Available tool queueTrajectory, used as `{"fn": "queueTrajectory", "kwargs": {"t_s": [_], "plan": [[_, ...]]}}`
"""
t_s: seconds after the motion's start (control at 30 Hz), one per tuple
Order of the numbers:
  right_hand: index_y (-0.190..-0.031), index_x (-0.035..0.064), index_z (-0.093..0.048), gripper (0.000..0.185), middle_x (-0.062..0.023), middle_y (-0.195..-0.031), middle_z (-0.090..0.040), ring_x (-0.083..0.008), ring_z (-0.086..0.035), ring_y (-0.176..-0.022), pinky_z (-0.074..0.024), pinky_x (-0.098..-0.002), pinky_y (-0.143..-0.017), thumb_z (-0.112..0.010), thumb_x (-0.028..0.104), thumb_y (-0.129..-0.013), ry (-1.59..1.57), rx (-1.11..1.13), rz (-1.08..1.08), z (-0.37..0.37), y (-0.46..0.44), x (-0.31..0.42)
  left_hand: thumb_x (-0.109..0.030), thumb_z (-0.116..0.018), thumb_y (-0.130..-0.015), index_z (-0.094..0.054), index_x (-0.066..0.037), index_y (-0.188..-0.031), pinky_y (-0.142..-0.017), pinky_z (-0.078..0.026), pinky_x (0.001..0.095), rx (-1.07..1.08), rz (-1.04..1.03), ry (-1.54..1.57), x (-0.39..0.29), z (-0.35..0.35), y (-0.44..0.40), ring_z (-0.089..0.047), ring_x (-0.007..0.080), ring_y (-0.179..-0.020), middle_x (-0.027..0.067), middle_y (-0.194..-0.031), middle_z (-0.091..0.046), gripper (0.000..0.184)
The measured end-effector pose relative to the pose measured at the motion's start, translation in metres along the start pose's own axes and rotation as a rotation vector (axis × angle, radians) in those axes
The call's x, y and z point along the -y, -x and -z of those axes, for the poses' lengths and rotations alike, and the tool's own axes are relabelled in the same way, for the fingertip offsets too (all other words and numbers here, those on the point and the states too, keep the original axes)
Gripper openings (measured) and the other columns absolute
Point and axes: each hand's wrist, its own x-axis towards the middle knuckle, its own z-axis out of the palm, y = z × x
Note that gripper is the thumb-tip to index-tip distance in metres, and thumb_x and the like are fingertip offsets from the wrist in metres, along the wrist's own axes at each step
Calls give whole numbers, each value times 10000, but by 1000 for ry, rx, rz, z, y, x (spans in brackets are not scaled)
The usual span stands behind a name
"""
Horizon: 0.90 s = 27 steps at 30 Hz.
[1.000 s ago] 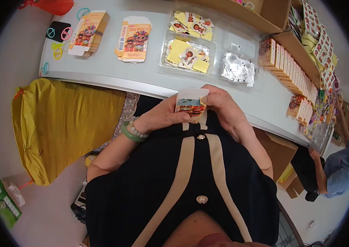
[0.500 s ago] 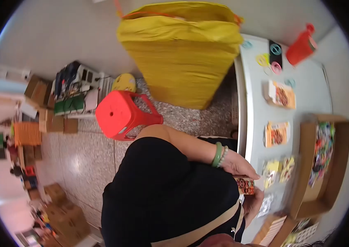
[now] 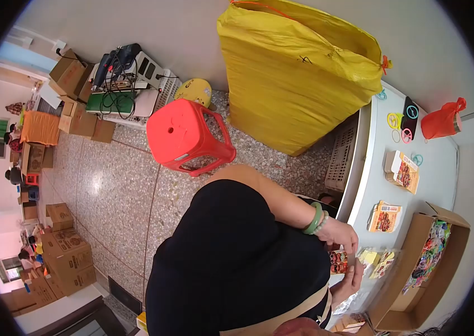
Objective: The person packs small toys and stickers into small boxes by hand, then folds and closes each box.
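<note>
While holding small printed box (image 3: 338,261) near front edge of white table (image 3: 368,190), grips one side with bent fingers of left hand (image 3: 340,234) and presses fingers of right hand (image 3: 350,284) against opposite side. Wears green bangle (image 3: 313,218) on left wrist. On table: clear trays (image 3: 368,274) with yellow pieces (image 3: 368,257), close to hands; open cardboard box (image 3: 404,303) of colourful packets (image 3: 428,256); flat printed cartons (image 3: 385,217); red bag (image 3: 440,122) farther along. Off table: tall yellow sack (image 3: 298,73), red stool (image 3: 172,131) on speckled floor (image 3: 116,185).
</note>
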Motion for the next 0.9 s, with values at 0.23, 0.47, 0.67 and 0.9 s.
{"fn": "queueTrajectory", "kwargs": {"t_s": [0.23, 0.47, 0.67, 0.9], "plan": [[-908, -13, -590, 139, -35, -831, -547, -123, -510, -782, -408, -257, -736, -566, 120, -878, 150, 156, 117, 7, -3, 6, -222, -681, -776, -681, -40, -830, -556, -460, 290, 48, -394, -531, 10, 14, -10, -551, 104, -604, 24, -680, -619, 189], [-861, -5, -609, 71, -26, -730, -591, -83, -519, -655, -418, -214, -627, -602, 61, -834, -87, 100, -260, -1, -4, 32, -224, -630, -768, -666, -23, -813, -594, -467, 325, -29, -498, -891, -10, -6, 14, -613, 180, -637, 92, -693, -654, 209], [-794, -20, -612, 79, -9, -714, -567, -111, -501, -653, -410, -240, -627, -612, 56, -816, 19, 26, -237, 3, 1, 17, -209, -638, -796, -680, -28, -870, -627, -474, 307, 12, -402, -862, -15, -7, 14, -608, 143, -673, 69, -723, -664, 200], [-979, -9, -629, 157, -151, -887, -607, -272, -591, -812, -461, -313, -732, -592, 49, -839, 234, 57, 81, 4, 20, 25, -102, -607, -871, -674, 23, -969, -790, -484, 244, 81, -209, -681, -18, -8, 16, -606, 98, -862, 66, -919, -681, 173]]}}
